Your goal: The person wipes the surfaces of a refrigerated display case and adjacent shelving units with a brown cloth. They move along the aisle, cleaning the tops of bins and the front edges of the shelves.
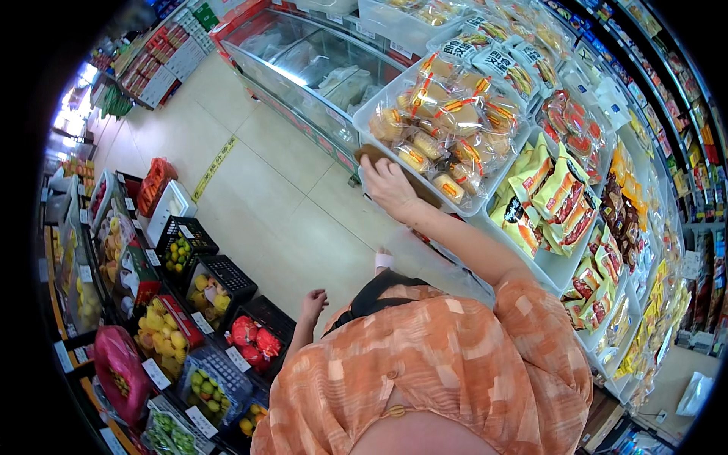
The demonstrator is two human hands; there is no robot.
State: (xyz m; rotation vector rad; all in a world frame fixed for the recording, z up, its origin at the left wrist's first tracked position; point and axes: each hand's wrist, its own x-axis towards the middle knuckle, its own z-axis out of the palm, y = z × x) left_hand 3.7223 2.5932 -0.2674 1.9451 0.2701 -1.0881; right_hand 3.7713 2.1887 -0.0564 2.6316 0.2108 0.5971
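My right hand is at the front wall of a white plastic bin, its fingers on a flat brown piece that looks like cloth. That piece lies along the bin's outer side, partly hidden by the hand. Inside the bin are clear-wrapped baked goods with red and yellow bands. Low at my side hangs my left hand, fingers loosely bent and nothing seen in it. The nearest thing to it is a black crate with red-wrapped fruit.
Beyond the bin stands a glass-topped chest freezer. More bins on the right hold yellow snack packets. Fruit crates line the left side of the tiled aisle, with a red plastic bag among them. Stocked shelves rise at far right.
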